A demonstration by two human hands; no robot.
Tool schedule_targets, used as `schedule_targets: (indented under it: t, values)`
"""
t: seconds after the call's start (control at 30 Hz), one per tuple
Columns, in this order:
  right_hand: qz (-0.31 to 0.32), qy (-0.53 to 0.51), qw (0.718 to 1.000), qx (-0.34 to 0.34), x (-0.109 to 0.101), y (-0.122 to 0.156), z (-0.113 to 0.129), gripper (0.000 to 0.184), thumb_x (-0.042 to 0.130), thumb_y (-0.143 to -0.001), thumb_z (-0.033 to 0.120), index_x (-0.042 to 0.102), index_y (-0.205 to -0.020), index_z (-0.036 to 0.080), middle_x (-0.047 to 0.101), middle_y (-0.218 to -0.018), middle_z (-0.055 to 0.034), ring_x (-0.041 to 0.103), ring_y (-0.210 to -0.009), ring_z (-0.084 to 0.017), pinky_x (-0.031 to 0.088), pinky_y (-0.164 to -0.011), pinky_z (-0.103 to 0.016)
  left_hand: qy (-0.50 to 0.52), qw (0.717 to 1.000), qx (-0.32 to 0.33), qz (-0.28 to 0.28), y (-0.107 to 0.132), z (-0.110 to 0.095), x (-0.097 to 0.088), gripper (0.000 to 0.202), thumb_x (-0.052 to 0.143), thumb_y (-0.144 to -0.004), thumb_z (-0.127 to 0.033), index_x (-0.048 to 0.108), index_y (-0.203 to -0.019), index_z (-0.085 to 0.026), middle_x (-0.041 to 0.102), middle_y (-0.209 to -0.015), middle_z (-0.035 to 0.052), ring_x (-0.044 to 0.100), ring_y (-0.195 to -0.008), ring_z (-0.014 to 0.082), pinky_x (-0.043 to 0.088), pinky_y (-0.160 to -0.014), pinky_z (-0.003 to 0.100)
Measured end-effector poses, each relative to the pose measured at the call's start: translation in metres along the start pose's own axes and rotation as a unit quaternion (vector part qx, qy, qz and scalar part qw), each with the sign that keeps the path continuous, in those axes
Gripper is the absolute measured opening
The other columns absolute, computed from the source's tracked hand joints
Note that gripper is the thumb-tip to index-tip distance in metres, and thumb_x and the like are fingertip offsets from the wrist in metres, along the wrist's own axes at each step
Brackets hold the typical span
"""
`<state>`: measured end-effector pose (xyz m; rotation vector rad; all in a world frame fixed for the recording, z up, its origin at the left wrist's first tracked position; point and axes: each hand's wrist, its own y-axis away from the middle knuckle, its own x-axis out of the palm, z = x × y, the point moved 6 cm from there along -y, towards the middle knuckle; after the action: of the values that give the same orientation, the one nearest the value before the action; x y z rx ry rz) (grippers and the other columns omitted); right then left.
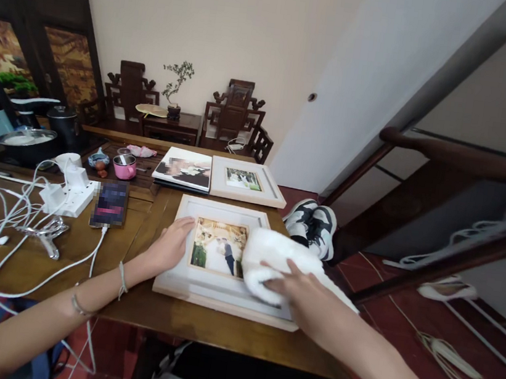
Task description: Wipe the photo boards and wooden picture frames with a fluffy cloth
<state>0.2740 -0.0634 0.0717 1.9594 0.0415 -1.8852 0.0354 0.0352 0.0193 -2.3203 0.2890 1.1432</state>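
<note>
Evidently, your two hands are apart, one on each side of a pale wood picture frame (pixel 220 258), which lies face up near the front edge of the brown wooden table (pixel 146 225). Its photo shows two people before pale flowers. Your left hand (pixel 170 244) lies on the frame's left border, probably to stop it sliding; whether the thumb grips the edge, you cannot be told from this view. Your right hand (pixel 302 292), slightly blurred, has its fingers curled into a white fluffy cloth (pixel 284 256), which covers the right part of the frame. Bunched like that, the cloth likely gives you a soft pad between fingertips and frame.

Just beyond, a second pale frame (pixel 247 181) lies beside a stack of photo panels (pixel 184 169), side by side, which seems to leave the near space for the one under your hands. To your left, a phone (pixel 110 205) is plugged into a white cable, near a white power strip (pixel 72 200) with tangled cords, set well apart from the cloth and perhaps clear of your right arm's work.
</note>
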Motion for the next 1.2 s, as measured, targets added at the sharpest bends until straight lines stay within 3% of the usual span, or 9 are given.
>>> schedule_targets:
  t: [0.17, 0.27, 0.33, 0.43, 0.57, 0.67, 0.77, 1.03, 1.2]
  values:
    - [-0.095, 0.038, 0.995, 0.020, -0.023, -0.072, -0.030, 0.073, 0.034, -0.069, -0.010, 0.064, -0.127, 0.021, 0.045, -0.149, -0.0033, 0.034, -0.138, -0.037, 0.042, -0.102, -0.055, -0.003, 0.999, 0.033, -0.015, -0.002, 0.000, -0.003, 0.052, 0.039, -0.080, 0.003, 0.061, -0.125, -0.013, 0.060, -0.133, 0.0121, 0.053, -0.128, 0.0223, 0.039, -0.114, 0.045]
    - [-0.139, 0.079, 0.987, 0.030, -0.027, -0.093, -0.037, 0.069, 0.036, -0.072, -0.009, 0.063, -0.128, 0.021, 0.042, -0.151, -0.0029, 0.034, -0.137, -0.038, 0.042, -0.100, -0.056, -0.009, 0.999, 0.032, -0.021, -0.001, 0.002, -0.003, 0.056, 0.038, -0.077, 0.005, 0.060, -0.125, -0.013, 0.060, -0.134, 0.0120, 0.053, -0.128, 0.0225, 0.040, -0.113, 0.045]
    - [-0.140, 0.100, 0.985, 0.025, -0.024, -0.089, -0.034, 0.069, 0.036, -0.071, -0.010, 0.064, -0.127, 0.019, 0.041, -0.151, -0.0038, 0.032, -0.137, -0.041, 0.040, -0.100, -0.059, -0.008, 0.999, 0.034, -0.024, -0.001, 0.002, -0.003, 0.056, 0.037, -0.077, 0.006, 0.060, -0.125, -0.012, 0.059, -0.134, 0.0126, 0.053, -0.128, 0.0222, 0.040, -0.114, 0.043]
    - [-0.113, 0.099, 0.989, 0.000, -0.013, -0.056, -0.022, 0.073, 0.033, -0.067, -0.012, 0.065, -0.125, 0.019, 0.041, -0.151, -0.0037, 0.030, -0.138, -0.043, 0.040, -0.100, -0.063, 0.001, 0.999, 0.029, -0.024, 0.000, 0.001, -0.002, 0.055, 0.037, -0.077, 0.006, 0.060, -0.125, -0.009, 0.059, -0.134, 0.0149, 0.052, -0.129, 0.0226, 0.039, -0.114, 0.042]
    - [-0.050, 0.051, 0.996, -0.053, 0.013, 0.005, -0.006, 0.080, 0.037, -0.061, -0.011, 0.067, -0.123, 0.030, 0.039, -0.152, 0.0045, 0.023, -0.143, -0.038, 0.034, -0.108, -0.063, 0.002, 1.000, 0.005, -0.025, 0.002, 0.001, -0.001, 0.055, 0.037, -0.078, 0.006, 0.059, -0.126, -0.011, 0.057, -0.136, 0.0139, 0.051, -0.130, 0.0233, 0.038, -0.114, 0.045]
    - [-0.039, 0.024, 0.997, -0.058, 0.027, 0.025, -0.004, 0.083, 0.039, -0.057, -0.010, 0.068, -0.120, 0.035, 0.039, -0.151, 0.0076, 0.019, -0.144, -0.035, 0.031, -0.112, -0.061, -0.005, 1.000, 0.000, -0.016, 0.002, 0.001, 0.001, 0.058, 0.035, -0.077, 0.008, 0.058, -0.128, -0.011, 0.056, -0.137, 0.0140, 0.050, -0.131, 0.0227, 0.039, -0.114, 0.044]
    - [-0.044, 0.014, 0.998, -0.034, 0.026, 0.010, -0.011, 0.083, 0.038, -0.058, -0.010, 0.067, -0.123, 0.032, 0.038, -0.151, 0.0046, 0.018, -0.143, -0.036, 0.032, -0.111, -0.060, -0.008, 1.000, 0.000, -0.010, 0.002, 0.001, 0.001, 0.059, 0.034, -0.076, 0.009, 0.057, -0.128, -0.009, 0.056, -0.137, 0.0146, 0.049, -0.131, 0.0227, 0.040, -0.113, 0.043]
    - [-0.115, 0.000, 0.993, -0.015, -0.007, -0.069, -0.037, 0.078, 0.036, -0.061, -0.009, 0.062, -0.129, 0.019, 0.036, -0.153, -0.0029, 0.014, -0.145, -0.035, 0.029, -0.111, -0.060, 0.013, 1.000, -0.001, -0.009, 0.001, 0.001, -0.001, 0.060, 0.036, -0.075, 0.009, 0.058, -0.127, -0.011, 0.056, -0.136, 0.0138, 0.050, -0.131, 0.0235, 0.037, -0.115, 0.044]
    - [-0.108, 0.004, 0.994, -0.030, 0.001, -0.044, -0.026, 0.077, 0.036, -0.059, -0.011, 0.069, -0.121, 0.020, 0.038, -0.152, -0.0023, 0.014, -0.145, -0.038, 0.026, -0.111, -0.064, 0.016, 1.000, -0.009, -0.013, 0.001, 0.000, -0.002, 0.061, 0.036, -0.075, 0.010, 0.058, -0.128, -0.009, 0.056, -0.136, 0.0145, 0.050, -0.131, 0.0234, 0.038, -0.114, 0.043]
